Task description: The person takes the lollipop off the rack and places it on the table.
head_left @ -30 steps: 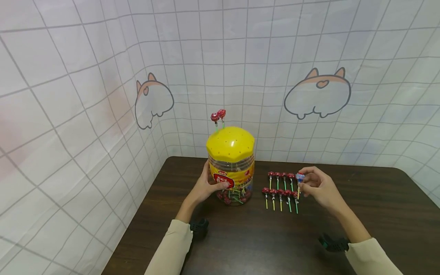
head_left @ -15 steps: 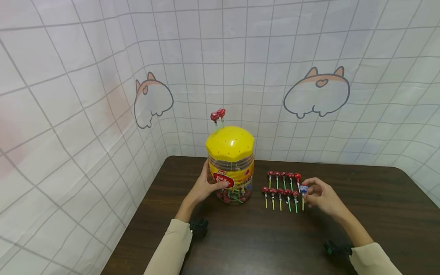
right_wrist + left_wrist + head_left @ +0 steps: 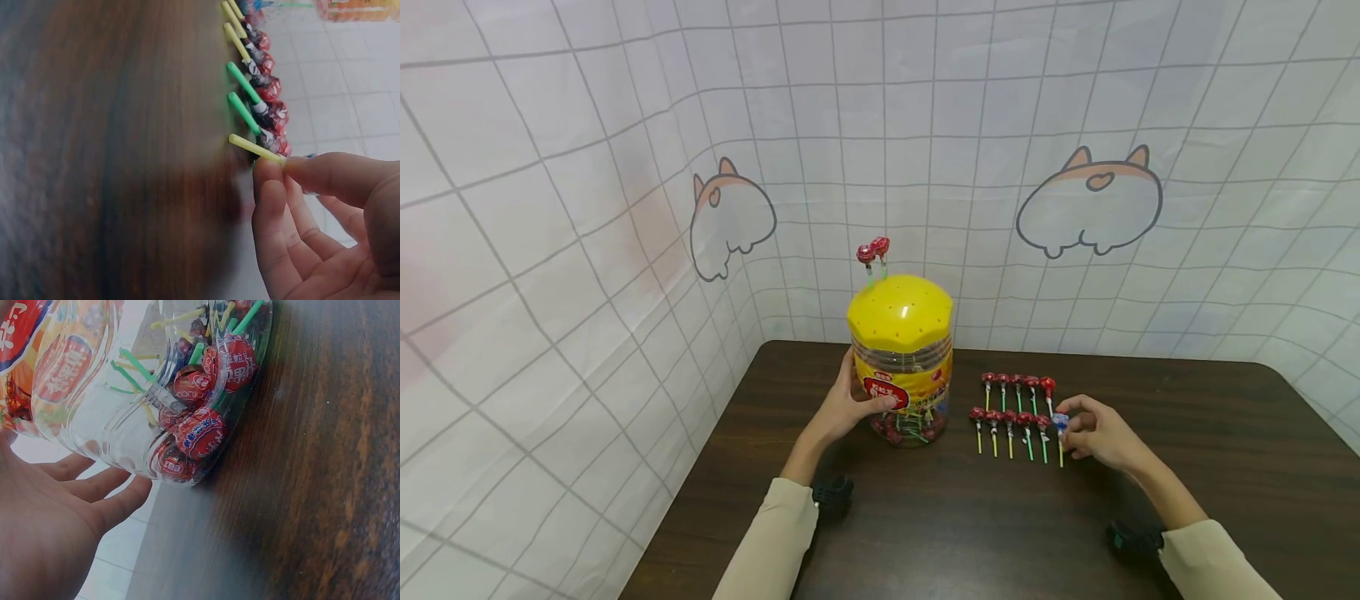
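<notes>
My left hand (image 3: 842, 412) holds the side of a clear plastic jar (image 3: 917, 385) with a domed yellow lid (image 3: 901, 312). Its thumb lies on the front label, while the fingers go round the back. Inside the jar, in the left wrist view, are several red-wrapped lollipops (image 3: 200, 434). With thumb and fingertips, my right hand (image 3: 1103, 435) pinches a blue-wrapped lollipop (image 3: 1060, 422) at the right end of the front row. Its yellow stick (image 3: 253, 147) points toward me. Beside it lie several red lollipops (image 3: 1010, 418), forming the rest of that row.
A second row of red lollipops (image 3: 1018, 382) lies behind the front one. Two more lollipops (image 3: 873, 248) stand upright at the back of the lid. The dark wooden table (image 3: 940, 525) meets a checked cloth backdrop (image 3: 955, 167).
My right hand has moved the blue lollipop from the right end of the back row toward me, to the front row's right end. My left hand stays on the jar.
</notes>
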A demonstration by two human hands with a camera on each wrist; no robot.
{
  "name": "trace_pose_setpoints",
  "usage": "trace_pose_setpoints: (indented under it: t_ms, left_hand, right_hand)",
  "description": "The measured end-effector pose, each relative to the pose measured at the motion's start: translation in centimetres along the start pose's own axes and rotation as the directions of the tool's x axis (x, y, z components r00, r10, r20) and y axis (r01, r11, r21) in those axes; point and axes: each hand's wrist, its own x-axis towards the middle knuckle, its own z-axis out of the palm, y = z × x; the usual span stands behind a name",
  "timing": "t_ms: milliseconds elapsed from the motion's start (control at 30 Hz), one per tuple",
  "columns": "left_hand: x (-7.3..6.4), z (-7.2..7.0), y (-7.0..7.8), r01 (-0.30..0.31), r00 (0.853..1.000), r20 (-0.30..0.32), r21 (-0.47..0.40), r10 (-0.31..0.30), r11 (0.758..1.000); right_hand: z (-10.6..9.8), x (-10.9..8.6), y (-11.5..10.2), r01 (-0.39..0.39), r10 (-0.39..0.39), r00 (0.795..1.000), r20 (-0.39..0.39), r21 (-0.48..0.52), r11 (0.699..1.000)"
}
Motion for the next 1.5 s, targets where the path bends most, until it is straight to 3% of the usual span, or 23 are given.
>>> trace_pose_setpoints:
  t_ms: [400,700,967,1200,1333,1500]
  left_hand:
    - [0.1,-0.1,-0.2,-0.011,1.000,-0.006,0.027,0.012,1.000]
    - [0.1,-0.1,-0.3,-0.019,1.000,-0.008,0.039,0.020,0.999]
    - [-0.1,-0.2,-0.4,-0.022,1.000,0.007,-0.005,0.022,1.000]
    - [-0.1,-0.2,-0.4,-0.026,1.000,-0.006,0.020,0.026,0.999]
    - [-0.1,-0.2,-0.3,-0.030,1.000,-0.008,0.037,0.031,0.999]
    - [-0.1,-0.2,-0.2,-0.021,1.000,-0.004,0.024,0.021,0.999]
  right_hand:
    - [-0.3,0.2,0.4,0.003,-0.004,1.000,-0.007,-0.152,0.988]
    - [-0.3,0.3,0.5,0.005,-0.008,1.000,-0.016,-0.186,0.982]
    - [-0.2,0.3,0.6,-0.014,0.013,1.000,-0.009,-0.189,0.982]
    - [-0.6,0.2,0.3,0.004,-0.003,1.000,0.003,-0.178,0.984]
    - [-1.7,0.1,-1.1,0.050,-0.055,0.998,-0.024,-0.186,0.981]
    - [-2.3,0.3,-6.1,0.145,-0.159,0.986,-0.046,-0.226,0.963]
